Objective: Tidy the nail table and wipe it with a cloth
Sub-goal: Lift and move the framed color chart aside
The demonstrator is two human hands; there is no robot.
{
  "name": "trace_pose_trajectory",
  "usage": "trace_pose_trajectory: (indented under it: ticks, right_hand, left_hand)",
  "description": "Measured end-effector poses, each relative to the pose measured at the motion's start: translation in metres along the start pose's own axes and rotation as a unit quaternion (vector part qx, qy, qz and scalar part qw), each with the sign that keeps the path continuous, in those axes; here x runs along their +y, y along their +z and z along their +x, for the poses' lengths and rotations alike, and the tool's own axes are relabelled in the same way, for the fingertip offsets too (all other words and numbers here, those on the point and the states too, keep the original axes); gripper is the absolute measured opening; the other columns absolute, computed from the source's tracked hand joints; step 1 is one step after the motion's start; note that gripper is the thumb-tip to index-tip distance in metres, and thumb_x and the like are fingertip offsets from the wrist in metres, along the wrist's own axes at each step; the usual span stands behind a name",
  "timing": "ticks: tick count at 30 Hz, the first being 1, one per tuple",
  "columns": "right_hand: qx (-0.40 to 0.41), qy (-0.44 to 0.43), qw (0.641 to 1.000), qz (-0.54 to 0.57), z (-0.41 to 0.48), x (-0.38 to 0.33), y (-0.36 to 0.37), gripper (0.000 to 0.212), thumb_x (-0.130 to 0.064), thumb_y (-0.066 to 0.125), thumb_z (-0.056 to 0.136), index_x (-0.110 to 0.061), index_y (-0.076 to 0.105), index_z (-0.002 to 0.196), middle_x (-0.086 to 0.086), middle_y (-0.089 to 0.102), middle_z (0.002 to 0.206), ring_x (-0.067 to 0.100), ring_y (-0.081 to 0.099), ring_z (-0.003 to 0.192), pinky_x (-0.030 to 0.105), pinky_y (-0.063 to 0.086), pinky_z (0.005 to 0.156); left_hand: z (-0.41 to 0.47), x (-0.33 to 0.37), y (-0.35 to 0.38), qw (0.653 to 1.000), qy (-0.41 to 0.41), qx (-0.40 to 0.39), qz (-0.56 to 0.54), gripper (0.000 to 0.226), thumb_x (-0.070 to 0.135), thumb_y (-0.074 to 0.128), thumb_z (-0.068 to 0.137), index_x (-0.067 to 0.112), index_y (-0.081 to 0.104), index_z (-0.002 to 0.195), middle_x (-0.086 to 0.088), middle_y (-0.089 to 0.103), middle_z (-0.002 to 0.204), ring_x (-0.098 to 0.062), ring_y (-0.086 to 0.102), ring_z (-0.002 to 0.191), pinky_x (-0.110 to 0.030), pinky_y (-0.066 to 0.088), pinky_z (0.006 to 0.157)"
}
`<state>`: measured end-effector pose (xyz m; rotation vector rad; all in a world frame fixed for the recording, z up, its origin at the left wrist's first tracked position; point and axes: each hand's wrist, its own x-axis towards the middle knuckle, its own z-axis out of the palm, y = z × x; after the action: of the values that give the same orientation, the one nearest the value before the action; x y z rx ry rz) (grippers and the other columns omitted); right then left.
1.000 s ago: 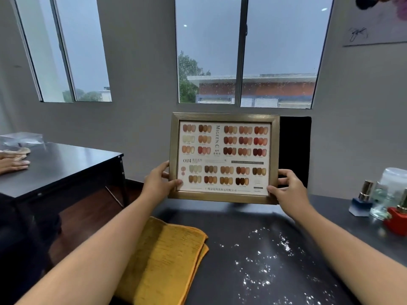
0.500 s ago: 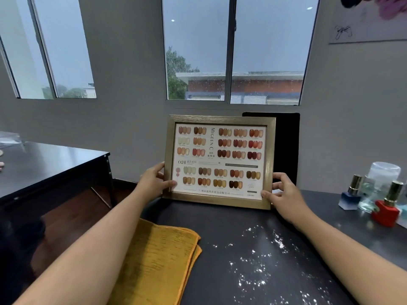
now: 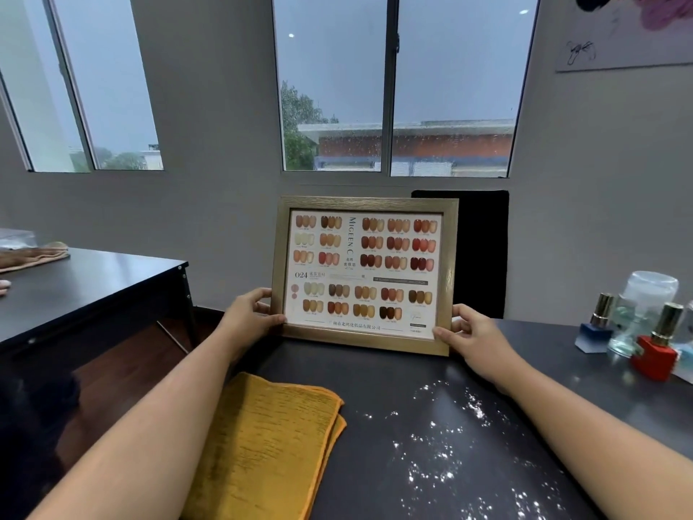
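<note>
A gold-framed nail colour chart [image 3: 363, 273] stands upright at the far edge of the dark nail table [image 3: 468, 373]. My left hand [image 3: 249, 316] grips its lower left corner, thumb on the front. My right hand [image 3: 473, 337] grips the lower right corner the same way. A folded mustard-yellow cloth [image 3: 268, 441] lies on the table's near left part, under my left forearm. White powder [image 3: 446, 444] is scattered over the table surface to the right of the cloth.
Nail polish bottles, one blue [image 3: 598, 324] and one red [image 3: 658, 349], stand with a clear jar [image 3: 643, 305] at the right. A black chair back [image 3: 483, 253] rises behind the frame. A second dark table [image 3: 86, 287] stands at the left with another person's hand at its edge.
The framed chart has come down from mid-air to the far edge of the table, both hands still gripping its lower corners. The view shifted slightly.
</note>
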<state>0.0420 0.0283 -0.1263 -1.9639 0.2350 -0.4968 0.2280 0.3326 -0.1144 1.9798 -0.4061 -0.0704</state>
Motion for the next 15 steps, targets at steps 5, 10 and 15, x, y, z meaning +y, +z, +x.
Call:
trace_pose_trajectory:
  ticks: [5,10,15]
  right_hand:
    - [0.002,-0.005,1.000,-0.008,0.0018,0.0022,-0.0016,0.007,-0.019,0.069,0.085,-0.021,0.064,0.090,-0.001,0.066,0.075,0.012,0.064,0.073,0.030,0.050,0.081]
    - [-0.007,0.011,1.000,0.013,-0.0004,0.0026,-0.0032,0.018,-0.013,0.073,0.080,-0.016,0.066,0.096,-0.002,0.071,0.083,0.011,0.068,0.078,0.021,0.051,0.077]
    - [-0.004,0.014,1.000,0.023,-0.0018,0.0016,-0.0067,0.019,-0.006,0.075,0.077,-0.016,0.066,0.090,0.001,0.072,0.088,0.006,0.068,0.074,0.015,0.051,0.071]
  left_hand:
    - [0.0020,0.0011,0.0011,1.000,-0.003,-0.001,0.007,0.044,0.010,0.067,0.082,0.025,0.053,0.122,0.001,0.065,0.094,-0.014,0.061,0.090,-0.032,0.052,0.077]
    - [0.0032,0.0012,0.0011,1.000,-0.008,-0.002,0.013,0.047,0.012,0.067,0.082,0.024,0.051,0.125,0.002,0.064,0.095,-0.017,0.061,0.092,-0.033,0.053,0.077]
    - [0.0046,0.0001,0.0009,1.000,-0.003,0.007,0.000,0.044,0.012,0.070,0.080,0.027,0.054,0.117,0.002,0.062,0.096,-0.018,0.061,0.094,-0.040,0.054,0.084]
